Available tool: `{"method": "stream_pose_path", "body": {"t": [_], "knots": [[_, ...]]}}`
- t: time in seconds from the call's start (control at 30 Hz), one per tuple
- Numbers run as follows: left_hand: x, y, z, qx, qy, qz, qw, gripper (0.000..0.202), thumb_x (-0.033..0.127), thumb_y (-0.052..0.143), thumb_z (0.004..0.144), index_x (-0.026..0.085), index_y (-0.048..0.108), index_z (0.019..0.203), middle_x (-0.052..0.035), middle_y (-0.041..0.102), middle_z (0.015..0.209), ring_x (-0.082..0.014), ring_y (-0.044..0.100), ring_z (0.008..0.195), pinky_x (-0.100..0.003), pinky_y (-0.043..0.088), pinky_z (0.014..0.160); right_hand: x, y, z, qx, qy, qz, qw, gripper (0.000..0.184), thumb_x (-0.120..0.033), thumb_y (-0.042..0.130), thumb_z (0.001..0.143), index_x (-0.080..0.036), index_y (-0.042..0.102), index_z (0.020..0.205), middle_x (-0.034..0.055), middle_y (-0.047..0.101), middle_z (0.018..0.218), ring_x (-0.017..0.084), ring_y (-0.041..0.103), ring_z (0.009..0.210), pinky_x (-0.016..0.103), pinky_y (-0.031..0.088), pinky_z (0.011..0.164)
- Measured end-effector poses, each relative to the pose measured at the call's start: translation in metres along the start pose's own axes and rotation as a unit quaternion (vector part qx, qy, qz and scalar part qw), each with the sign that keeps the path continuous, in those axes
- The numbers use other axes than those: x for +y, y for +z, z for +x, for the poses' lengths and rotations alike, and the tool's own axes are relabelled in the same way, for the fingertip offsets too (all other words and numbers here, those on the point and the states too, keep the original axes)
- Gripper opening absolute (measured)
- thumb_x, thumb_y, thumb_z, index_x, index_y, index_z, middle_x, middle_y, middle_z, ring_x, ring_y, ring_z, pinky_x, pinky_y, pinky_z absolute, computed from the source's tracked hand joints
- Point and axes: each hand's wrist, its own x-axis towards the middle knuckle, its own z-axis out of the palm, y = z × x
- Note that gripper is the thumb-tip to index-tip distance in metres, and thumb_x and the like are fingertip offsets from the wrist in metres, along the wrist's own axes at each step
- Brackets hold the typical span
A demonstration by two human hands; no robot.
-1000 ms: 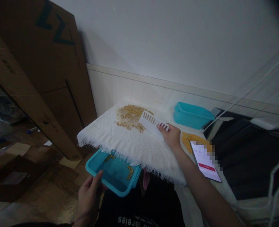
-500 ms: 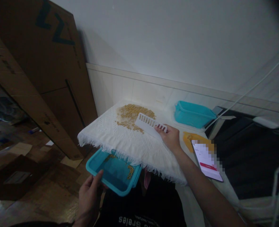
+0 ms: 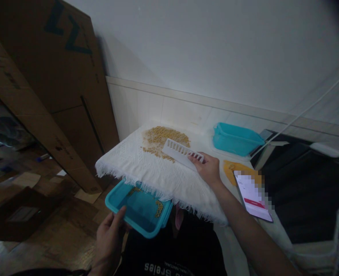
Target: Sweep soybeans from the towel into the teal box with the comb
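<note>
Strip (image 3: 181,156) in right hand (image 3: 206,168), shifted slightly left; tray (image 3: 144,206) steady

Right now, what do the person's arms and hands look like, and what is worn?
No glove covers the left hand or right hand. The right forearm shows no sleeve. The black top bears white lettering.
</note>
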Motion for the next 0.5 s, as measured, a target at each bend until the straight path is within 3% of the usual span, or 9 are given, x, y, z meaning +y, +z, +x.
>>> {"method": "stream_pose_path", "body": {"t": [0.33,0.5], "knots": [[-0.014,-0.006,0.006,-0.017,-0.061,-0.012,0.998,0.041,0.053,0.086,0.061,0.017,0.069,0.067,0.0003,0.060,0.052,-0.0133,0.050,0.045,-0.025,0.040,0.043,-0.006,-0.029,-0.023,0.017,-0.046,-0.078,0.996,0.032,-0.046,0.066,0.085,-0.018,0.081,0.086,0.0011,0.070,0.060,0.013,0.055,0.047,0.024,0.041,0.049],[-0.017,-0.005,0.006,-0.029,-0.082,-0.024,0.996,0.043,0.054,0.088,0.059,0.017,0.068,0.067,0.0001,0.063,0.054,-0.0149,0.054,0.047,-0.026,0.044,0.047,-0.004,-0.034,-0.035,0.027,-0.058,-0.097,0.993,0.033,-0.047,0.065,0.087,-0.019,0.081,0.087,0.0010,0.071,0.060,0.014,0.057,0.046,0.025,0.042,0.048]]}}
